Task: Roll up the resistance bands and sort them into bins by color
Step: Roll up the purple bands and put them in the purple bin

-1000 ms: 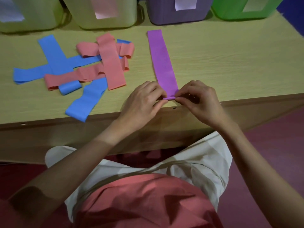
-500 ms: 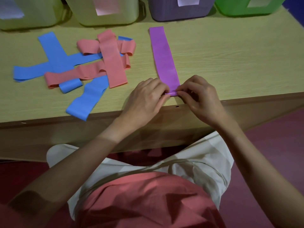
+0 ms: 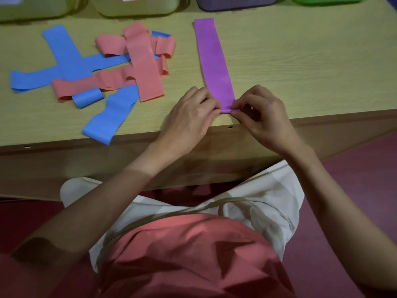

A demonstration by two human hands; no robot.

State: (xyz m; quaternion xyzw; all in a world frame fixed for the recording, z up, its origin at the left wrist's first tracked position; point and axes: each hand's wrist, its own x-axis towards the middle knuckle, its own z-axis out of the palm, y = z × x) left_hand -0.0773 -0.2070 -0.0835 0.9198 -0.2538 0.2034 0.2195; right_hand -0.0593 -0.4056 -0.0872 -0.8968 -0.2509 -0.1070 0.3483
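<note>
A purple resistance band [image 3: 214,63] lies flat on the table, running from the far side toward me. Its near end is curled into a small roll. My left hand [image 3: 189,121] pinches the left side of that roll and my right hand [image 3: 262,119] pinches the right side. To the left lies a loose pile of blue bands [image 3: 66,61] and pink bands [image 3: 146,63], crossed over one another. A purple bin [image 3: 234,3] stands at the far edge behind the purple band.
Two pale yellow-green bins [image 3: 135,7] and a green bin [image 3: 326,0] line the table's far edge. One blue band [image 3: 107,123] hangs over the table's near edge [image 3: 64,143]. Bare tabletop [image 3: 311,61] lies right of the purple band.
The roll at the band's near end has moved a little farther from me as both hands turn it. The camera view has shifted slightly downward.
</note>
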